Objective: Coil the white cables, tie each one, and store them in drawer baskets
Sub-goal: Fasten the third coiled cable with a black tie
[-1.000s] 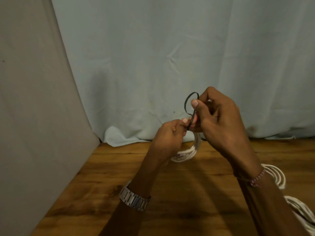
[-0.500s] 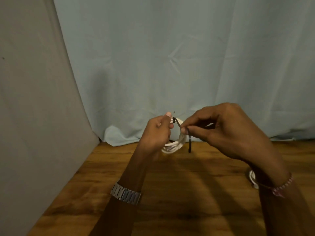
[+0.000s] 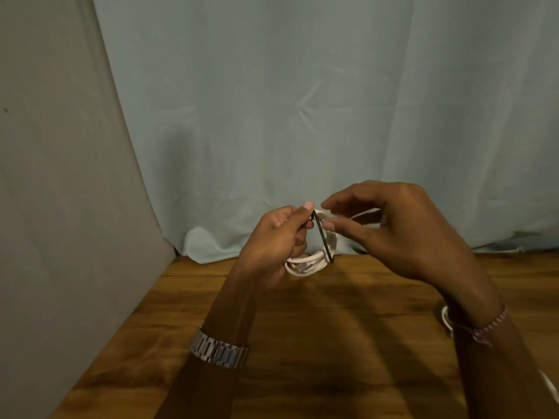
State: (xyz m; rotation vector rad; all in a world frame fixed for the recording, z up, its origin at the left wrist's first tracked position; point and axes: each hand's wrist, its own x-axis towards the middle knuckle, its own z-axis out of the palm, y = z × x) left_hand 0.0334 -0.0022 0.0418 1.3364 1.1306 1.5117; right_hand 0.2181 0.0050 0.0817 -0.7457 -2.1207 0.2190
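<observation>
A small coil of white cable (image 3: 305,263) is held above the wooden table (image 3: 332,343), gripped in my left hand (image 3: 278,237). A thin black tie (image 3: 323,237) runs slanting across the coil. Its upper end is pinched under my left index fingertip and its lower end hangs free. My right hand (image 3: 393,231) hovers just right of the coil with index finger and thumb spread apart. The thumb tip sits against the tie without gripping it. Part of the coil is hidden behind both hands.
Another white cable (image 3: 444,319) peeks out from under my right wrist, and more white cable (image 3: 550,388) lies at the table's lower right edge. A light blue cloth (image 3: 302,116) hangs behind the table, a grey cloth (image 3: 54,176) on the left.
My right hand pinched the black tie, brought it down from a raised loop onto the coil, and has now let go, its fingers spread. The left hand keeps holding the coil.
</observation>
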